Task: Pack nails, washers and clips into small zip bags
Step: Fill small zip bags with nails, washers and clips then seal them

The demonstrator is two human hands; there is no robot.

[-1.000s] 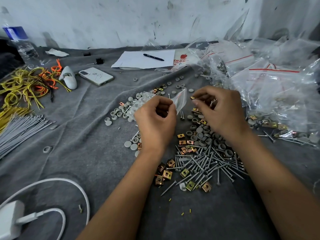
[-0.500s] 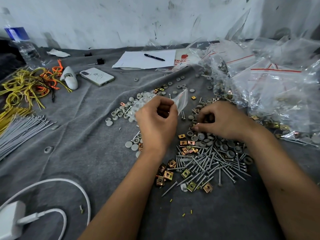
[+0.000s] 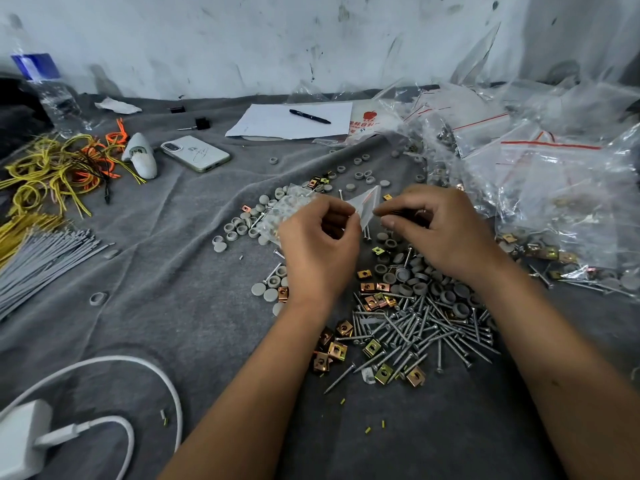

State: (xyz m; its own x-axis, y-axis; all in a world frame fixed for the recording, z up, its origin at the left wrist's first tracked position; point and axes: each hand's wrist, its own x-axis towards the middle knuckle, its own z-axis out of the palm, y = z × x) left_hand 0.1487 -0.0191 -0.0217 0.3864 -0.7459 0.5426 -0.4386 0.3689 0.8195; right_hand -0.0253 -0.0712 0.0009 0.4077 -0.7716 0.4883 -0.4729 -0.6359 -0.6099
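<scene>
Above the grey cloth tabletop (image 3: pixel 145 306), the left hand (image 3: pixel 320 252) pinches a small clear zip bag (image 3: pixel 363 206) at its edge. The right hand (image 3: pixel 440 233) has its grip curled tight on something small at the bag's mouth; I cannot tell what. Silver nails (image 3: pixel 415 332), grey round washers (image 3: pixel 412 285) and gold square clips (image 3: pixel 337 349) lie under both hands. Big clear plastic bags (image 3: pixel 540 174) crowd the right side, and a white phone (image 3: pixel 195 153) lies far left.

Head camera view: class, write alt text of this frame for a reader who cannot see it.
A person's left hand and right hand meet at a small clear zip bag above a grey cloth. Below them lie heaps of nails, grey washers and brass clips, with filled bags piled at right.
</scene>
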